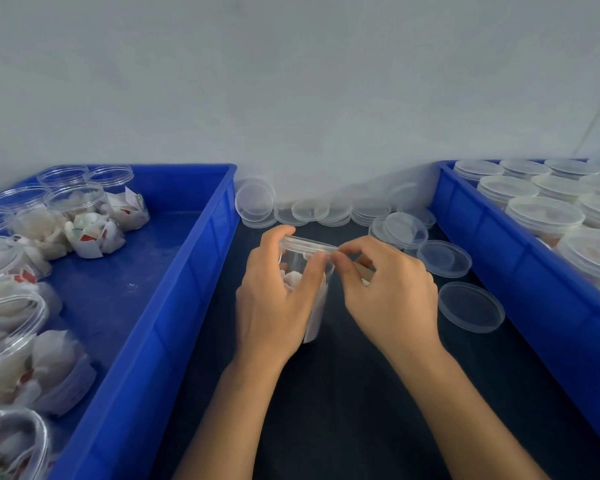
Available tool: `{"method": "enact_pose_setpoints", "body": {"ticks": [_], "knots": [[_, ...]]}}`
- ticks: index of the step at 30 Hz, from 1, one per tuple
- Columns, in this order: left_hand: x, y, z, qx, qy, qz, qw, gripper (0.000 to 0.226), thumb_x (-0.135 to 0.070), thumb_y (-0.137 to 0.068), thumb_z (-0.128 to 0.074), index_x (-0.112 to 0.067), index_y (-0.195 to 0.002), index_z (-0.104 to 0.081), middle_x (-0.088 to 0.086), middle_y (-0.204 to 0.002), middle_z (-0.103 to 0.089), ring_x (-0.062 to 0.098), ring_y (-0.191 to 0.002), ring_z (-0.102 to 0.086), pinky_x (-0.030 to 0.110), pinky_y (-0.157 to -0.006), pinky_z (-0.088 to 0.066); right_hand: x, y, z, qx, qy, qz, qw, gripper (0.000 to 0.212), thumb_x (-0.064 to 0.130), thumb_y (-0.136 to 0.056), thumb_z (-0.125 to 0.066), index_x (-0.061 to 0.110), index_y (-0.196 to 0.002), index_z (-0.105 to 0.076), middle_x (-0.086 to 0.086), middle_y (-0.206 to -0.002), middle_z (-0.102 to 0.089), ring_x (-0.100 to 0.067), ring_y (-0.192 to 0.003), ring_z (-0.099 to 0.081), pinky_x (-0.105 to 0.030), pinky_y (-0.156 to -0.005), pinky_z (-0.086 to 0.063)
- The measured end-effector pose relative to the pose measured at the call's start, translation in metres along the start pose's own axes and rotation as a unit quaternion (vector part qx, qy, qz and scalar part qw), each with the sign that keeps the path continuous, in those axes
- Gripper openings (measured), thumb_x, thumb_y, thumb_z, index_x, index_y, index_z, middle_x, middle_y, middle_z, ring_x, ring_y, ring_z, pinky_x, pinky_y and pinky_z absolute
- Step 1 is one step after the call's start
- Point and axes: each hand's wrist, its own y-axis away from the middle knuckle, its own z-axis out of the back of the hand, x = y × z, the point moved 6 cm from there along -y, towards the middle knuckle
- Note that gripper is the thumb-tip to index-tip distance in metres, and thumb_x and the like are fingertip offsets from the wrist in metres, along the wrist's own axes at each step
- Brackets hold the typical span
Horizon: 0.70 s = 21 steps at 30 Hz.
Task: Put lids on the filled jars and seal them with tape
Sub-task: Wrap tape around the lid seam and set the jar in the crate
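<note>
A clear plastic jar (pixel 315 317) filled with white packets stands on the dark table between two blue bins. A clear lid (pixel 307 244) sits on top of the jar. My left hand (pixel 274 296) grips the jar from the left, thumb up near the lid's rim. My right hand (pixel 388 289) is at the jar's right side, thumb and forefinger pinched together at the lid's edge. Something thin shows between its fingers; I cannot tell whether it is tape.
A blue bin (pixel 174 306) on the left holds several open filled jars (pixel 77 202). Another blue bin (pixel 499 258) on the right holds several lidded jars (pixel 544 213). Loose clear lids (pixel 470 306) lie on the table behind and to the right of my hands. A pale wall rises behind.
</note>
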Motion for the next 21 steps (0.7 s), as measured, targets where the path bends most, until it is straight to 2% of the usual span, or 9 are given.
{"method": "enact_pose_setpoints", "body": {"ticks": [2,5,7,9,13,15,17,19,21], "knots": [[0.001,-0.001,0.001,-0.009,0.017,0.006,1.000,0.049,-0.077,-0.089,-0.055,-0.059,-0.134,-0.045,-0.024,-0.125,-0.059,-0.018,-0.113,-0.053,0.017,-0.079,-0.044,-0.001,-0.002,0.000,0.024,-0.021,-0.002,1.000,0.017,0.054,-0.097,-0.068,0.040,-0.106,-0.071,0.022,-0.083,-0.068,-0.005,-0.079,-0.067,-0.042,-0.069,-0.058],[0.005,-0.002,0.005,-0.016,0.068,0.025,0.997,0.043,-0.070,-0.089,-0.058,-0.058,-0.130,-0.052,-0.024,-0.124,-0.062,-0.012,-0.112,-0.057,0.018,-0.081,-0.045,-0.007,-0.006,-0.007,0.126,-0.040,-0.017,0.991,0.027,0.066,-0.097,-0.059,0.052,-0.121,-0.059,0.019,-0.075,-0.069,-0.005,-0.075,-0.067,-0.043,-0.076,-0.059],[0.006,-0.002,0.007,-0.016,0.089,0.029,0.995,0.043,-0.066,-0.089,-0.059,-0.056,-0.130,-0.056,-0.022,-0.127,-0.064,-0.009,-0.114,-0.059,0.023,-0.086,-0.047,-0.008,-0.004,-0.015,0.200,-0.045,-0.019,0.979,0.031,0.063,-0.101,-0.051,0.057,-0.131,-0.049,0.013,-0.073,-0.071,-0.009,-0.077,-0.068,-0.045,-0.084,-0.057],[0.005,-0.002,0.009,-0.013,0.105,0.024,0.994,0.042,-0.062,-0.091,-0.060,-0.052,-0.131,-0.059,-0.020,-0.128,-0.065,-0.008,-0.115,-0.059,0.026,-0.089,-0.048,-0.009,-0.001,-0.018,0.231,-0.074,-0.024,0.970,0.032,0.058,-0.103,-0.049,0.058,-0.135,-0.045,0.011,-0.069,-0.069,-0.013,-0.075,-0.067,-0.045,-0.085,-0.055],[0.004,-0.003,0.011,-0.003,0.125,0.011,0.992,0.034,-0.049,-0.096,-0.062,-0.043,-0.129,-0.063,-0.019,-0.123,-0.067,-0.002,-0.109,-0.064,0.018,-0.087,-0.047,-0.012,-0.004,-0.015,0.225,-0.069,-0.007,0.972,0.037,0.057,-0.104,-0.047,0.056,-0.141,-0.046,0.022,-0.063,-0.060,-0.010,-0.069,-0.057,-0.037,-0.075,-0.045],[0.004,-0.004,0.011,0.002,0.130,0.001,0.991,0.031,-0.045,-0.098,-0.061,-0.039,-0.128,-0.065,-0.017,-0.122,-0.068,0.000,-0.106,-0.066,0.013,-0.086,-0.047,-0.014,-0.006,-0.011,0.217,-0.060,-0.002,0.974,0.039,0.058,-0.104,-0.047,0.057,-0.143,-0.046,0.020,-0.061,-0.059,-0.009,-0.066,-0.056,-0.033,-0.071,-0.042],[0.003,-0.004,0.011,0.010,0.131,-0.010,0.991,0.028,-0.041,-0.100,-0.061,-0.037,-0.126,-0.065,-0.016,-0.120,-0.068,0.000,-0.105,-0.067,0.011,-0.084,-0.046,-0.014,-0.008,-0.009,0.209,-0.038,0.012,0.977,0.039,0.057,-0.104,-0.047,0.056,-0.143,-0.048,0.016,-0.060,-0.059,-0.010,-0.063,-0.056,-0.034,-0.069,-0.044],[0.002,-0.004,0.011,0.018,0.131,-0.019,0.991,0.023,-0.042,-0.100,-0.059,-0.039,-0.123,-0.064,-0.015,-0.118,-0.069,0.003,-0.103,-0.067,0.011,-0.083,-0.046,-0.013,-0.009,-0.007,0.203,-0.010,0.025,0.979,0.039,0.057,-0.105,-0.046,0.054,-0.144,-0.049,0.013,-0.059,-0.060,-0.011,-0.066,-0.058,-0.038,-0.073,-0.051],[0.003,-0.005,0.011,0.023,0.143,-0.021,0.989,0.019,-0.045,-0.100,-0.058,-0.043,-0.119,-0.063,-0.014,-0.114,-0.069,0.008,-0.100,-0.068,0.016,-0.082,-0.048,-0.014,-0.010,-0.007,0.200,-0.004,0.024,0.979,0.040,0.057,-0.105,-0.047,0.054,-0.144,-0.050,0.011,-0.060,-0.062,-0.010,-0.069,-0.061,-0.039,-0.077,-0.054]]}}
